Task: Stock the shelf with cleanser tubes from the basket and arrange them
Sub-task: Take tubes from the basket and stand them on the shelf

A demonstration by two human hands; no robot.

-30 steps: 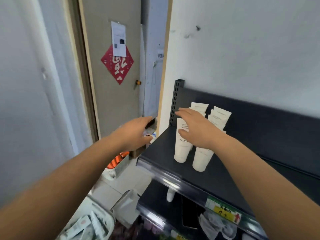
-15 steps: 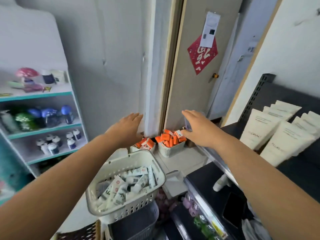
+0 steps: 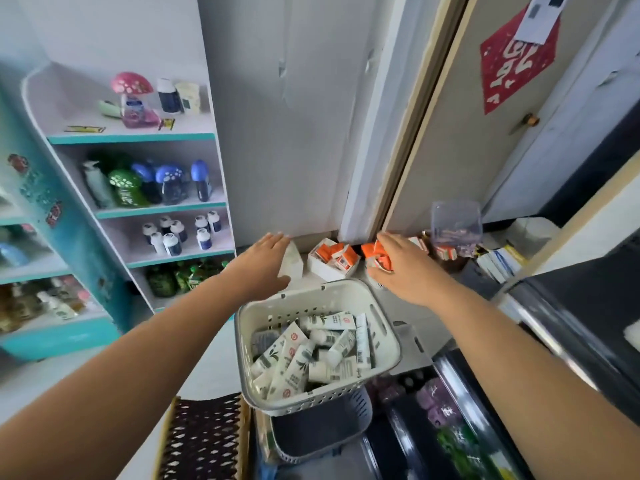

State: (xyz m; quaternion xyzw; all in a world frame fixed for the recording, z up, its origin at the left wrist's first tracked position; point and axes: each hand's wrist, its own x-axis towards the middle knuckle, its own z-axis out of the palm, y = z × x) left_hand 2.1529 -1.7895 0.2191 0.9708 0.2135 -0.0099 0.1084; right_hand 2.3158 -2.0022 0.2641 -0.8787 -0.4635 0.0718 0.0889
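Observation:
A white perforated basket (image 3: 389,344) stands below my arms, holding several white cleanser tubes (image 3: 294,355) lying in a loose heap. My left hand (image 3: 263,265) hovers just beyond the basket's far left rim, fingers straight and empty. My right hand (image 3: 405,268) hovers past the far right rim, fingers relaxed, holding nothing. The black shelf (image 3: 568,306) shows only at the right edge, blurred; the tubes standing on it are out of view.
A grey basket (image 3: 322,434) sits under the white one. Small white bins of orange boxes (image 3: 334,258) stand on the floor by the door. A teal shelving unit (image 3: 114,209) with bottles fills the left. A patterned mat (image 3: 204,441) lies at the bottom.
My view swung left and down, away from the black shelf to the basket. Both hands left the shelf tubes and now hover empty over the basket's far rim.

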